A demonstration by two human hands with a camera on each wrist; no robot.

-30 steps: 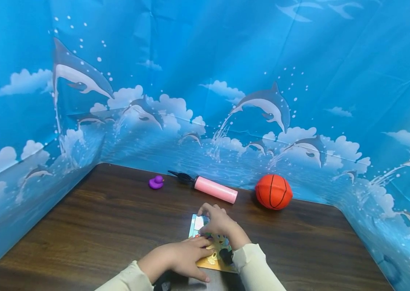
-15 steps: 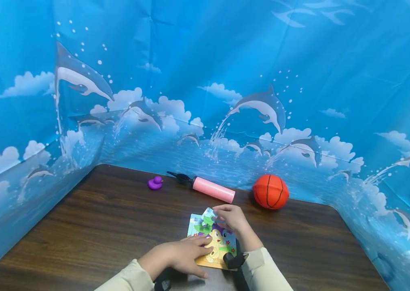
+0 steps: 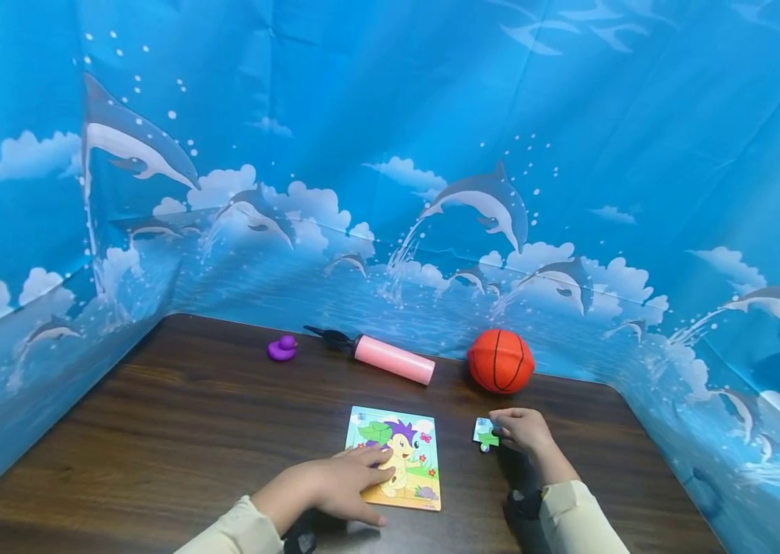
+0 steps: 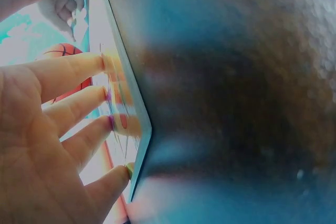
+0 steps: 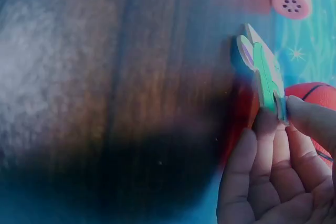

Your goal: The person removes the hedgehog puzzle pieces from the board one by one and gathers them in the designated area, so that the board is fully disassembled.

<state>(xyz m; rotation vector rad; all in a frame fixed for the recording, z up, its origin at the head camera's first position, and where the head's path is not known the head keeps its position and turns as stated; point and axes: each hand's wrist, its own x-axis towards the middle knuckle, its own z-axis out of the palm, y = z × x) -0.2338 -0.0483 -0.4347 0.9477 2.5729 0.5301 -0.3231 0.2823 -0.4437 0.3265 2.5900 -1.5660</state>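
Observation:
A square jigsaw puzzle (image 3: 411, 492) with a cartoon hedgehog lies flat on the brown table. My left hand (image 3: 335, 485) reaches over its left side, straight fingertips resting on the picture. In the left wrist view, those fingers (image 4: 79, 72) touch the puzzle's surface near its pale edge. To the right of the puzzle, my right hand (image 3: 528, 432) pinches a small puzzle piece (image 3: 484, 437), light blue and green with a rounded knob. The right wrist view shows this piece (image 5: 265, 72) seen nearly edge-on, between thumb and fingers, tilted over the table.
Toward the back stand a purple toy duck (image 3: 282, 348), a pink hand pump (image 3: 393, 359) with a black handle, and an orange-red toy basketball (image 3: 501, 362). A blue dolphin-print backdrop (image 3: 390, 192) closes off the table's far and side edges.
My right hand has lifted the blue-green piece from over the top of the puzzle and carried it right, below the ball. The left hand stays on the puzzle; the view has shifted slightly.

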